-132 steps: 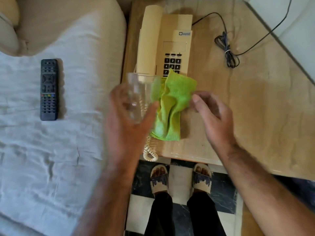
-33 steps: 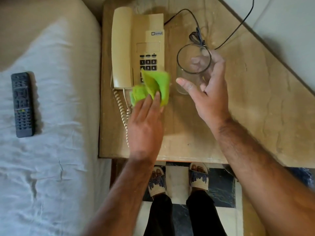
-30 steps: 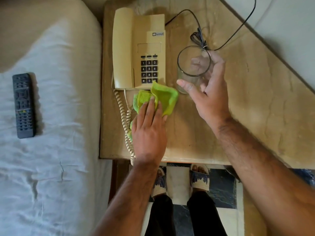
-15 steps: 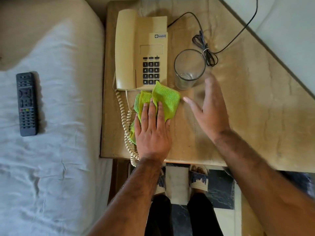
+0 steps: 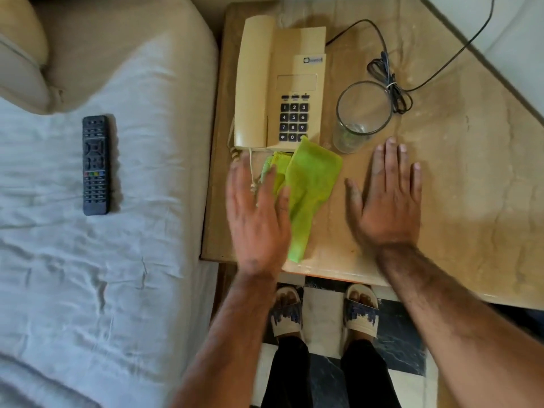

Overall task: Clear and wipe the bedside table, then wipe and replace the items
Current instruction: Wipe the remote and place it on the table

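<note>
A beige telephone (image 5: pixel 279 83) stands at the back left of the tan bedside table (image 5: pixel 459 178). An empty clear glass (image 5: pixel 360 119) stands upright just right of it. A crumpled green cloth (image 5: pixel 309 184) lies on the table in front of the phone. My left hand (image 5: pixel 256 219) hovers open over the cloth's left edge and the coiled phone cord, slightly blurred. My right hand (image 5: pixel 385 201) is spread flat over the table, just in front of the glass and apart from it. A black remote (image 5: pixel 95 164) lies on the bed.
The bed (image 5: pixel 103 260) with a white sheet and a beige pillow (image 5: pixel 26 54) borders the table's left side. A bundled black cable (image 5: pixel 391 83) lies behind the glass and runs off to the back right. My sandalled feet (image 5: pixel 323 313) stand on the chequered floor.
My right hand set the glass down beside the phone and let go of it. My left hand laid the cloth on the table, lifted off it and shifted left, fingers apart.
</note>
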A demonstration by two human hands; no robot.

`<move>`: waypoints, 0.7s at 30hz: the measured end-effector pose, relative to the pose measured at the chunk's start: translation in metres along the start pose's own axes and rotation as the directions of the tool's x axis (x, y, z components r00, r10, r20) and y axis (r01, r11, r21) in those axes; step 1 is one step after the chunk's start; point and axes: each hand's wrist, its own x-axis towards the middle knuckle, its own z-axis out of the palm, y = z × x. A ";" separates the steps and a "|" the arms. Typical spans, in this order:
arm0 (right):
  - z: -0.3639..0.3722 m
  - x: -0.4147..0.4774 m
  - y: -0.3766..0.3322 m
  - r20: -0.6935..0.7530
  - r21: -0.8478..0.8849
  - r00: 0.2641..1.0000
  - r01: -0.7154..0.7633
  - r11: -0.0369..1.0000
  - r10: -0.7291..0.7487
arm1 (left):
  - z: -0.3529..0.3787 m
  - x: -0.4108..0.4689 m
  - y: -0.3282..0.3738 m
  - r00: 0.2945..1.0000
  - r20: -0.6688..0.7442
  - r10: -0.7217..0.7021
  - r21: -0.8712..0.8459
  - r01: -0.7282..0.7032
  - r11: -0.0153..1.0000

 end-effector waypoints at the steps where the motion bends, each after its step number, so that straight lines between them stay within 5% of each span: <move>1: -0.001 0.000 0.002 -0.005 0.003 1.000 -0.003 1.000 0.003 | -0.013 0.008 -0.012 0.995 -0.094 -0.021 0.021 0.023 1.000; 4: -0.001 -0.001 0.001 -0.011 0.006 1.000 0.005 1.000 -0.005 | -0.062 0.035 -0.074 0.948 -0.222 -0.229 0.103 0.257 0.961; 8: 0.001 0.000 0.000 -0.009 0.003 1.000 0.001 1.000 -0.001 | -0.114 0.069 -0.159 0.818 -0.128 -0.561 0.203 0.576 0.792; 14: 0.000 -0.001 -0.001 -0.022 0.021 1.000 0.000 1.000 0.000 | -0.118 0.077 -0.184 0.838 -0.040 -0.545 0.249 0.536 0.806; 21: -0.012 -0.004 -0.005 0.025 0.096 0.999 -0.030 0.995 0.028 | -0.095 0.017 -0.091 0.859 -0.133 -0.494 -0.229 0.458 0.859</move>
